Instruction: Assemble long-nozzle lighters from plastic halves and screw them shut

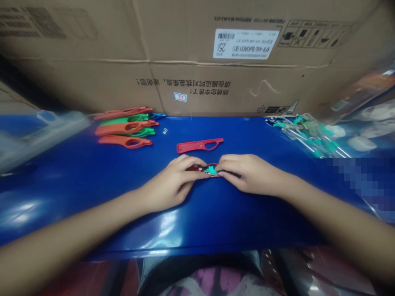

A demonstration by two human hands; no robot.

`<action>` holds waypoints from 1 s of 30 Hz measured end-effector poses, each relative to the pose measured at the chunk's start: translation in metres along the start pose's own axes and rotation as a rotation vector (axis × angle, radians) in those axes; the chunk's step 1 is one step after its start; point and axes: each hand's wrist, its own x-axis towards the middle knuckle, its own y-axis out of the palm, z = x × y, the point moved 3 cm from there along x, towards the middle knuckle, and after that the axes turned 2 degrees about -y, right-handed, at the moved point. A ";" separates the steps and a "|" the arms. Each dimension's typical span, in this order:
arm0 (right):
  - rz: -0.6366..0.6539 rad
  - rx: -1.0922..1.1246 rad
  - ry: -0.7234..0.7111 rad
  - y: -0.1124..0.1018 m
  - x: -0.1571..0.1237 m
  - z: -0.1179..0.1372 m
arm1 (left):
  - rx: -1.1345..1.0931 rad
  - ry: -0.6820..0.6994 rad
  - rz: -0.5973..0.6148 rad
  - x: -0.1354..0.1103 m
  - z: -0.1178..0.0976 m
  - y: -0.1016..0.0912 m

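The cardboard box standing behind the table, beyond both hands, carries the only writing. Its white label has a barcode and a large "25", seen upside down, and the finer print is too small to read. Lower down runs a line of Chinese characters, also upside down. Just under it sits a small blue-edged sticker that seems to read "32".

Both forearms reach in from the near edge and meet in the middle of the blue table. The left hand lies palm down with its fingers curled inward. The right hand mirrors it, knuckles up. Their fingertips pinch one small red and teal piece between them, so both hands are closed on it. It sits right at the table surface, mostly hidden by the fingers.

Just beyond the hands lies one red plastic handle, flat and apart from them. Far off beyond the left hand is a pile of handles: at least three orange, two green, and one blue end showing behind. Beyond the right hand lies a heap of teal-handled pieces in clear wrapping, too tangled to count.
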 end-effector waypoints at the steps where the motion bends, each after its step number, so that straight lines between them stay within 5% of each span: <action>1: 0.001 -0.003 0.001 0.000 0.000 0.001 | 0.003 -0.005 0.006 0.000 0.000 0.000; 8: 0.005 -0.039 0.005 -0.001 0.000 0.001 | 0.041 -0.007 0.043 -0.003 -0.001 0.001; 12: 0.002 -0.088 0.003 0.000 -0.001 -0.003 | 0.032 -0.004 -0.034 -0.002 0.002 -0.005; 15: -0.004 -0.122 -0.004 -0.001 -0.001 -0.008 | 0.074 -0.020 -0.131 0.001 0.012 -0.016; 22: -0.028 -0.147 -0.021 0.000 -0.001 -0.016 | 0.223 -0.177 -0.145 0.003 0.053 -0.024; 30: -0.107 -0.103 -0.072 -0.006 -0.001 -0.016 | 0.239 -0.160 -0.154 0.003 0.054 -0.029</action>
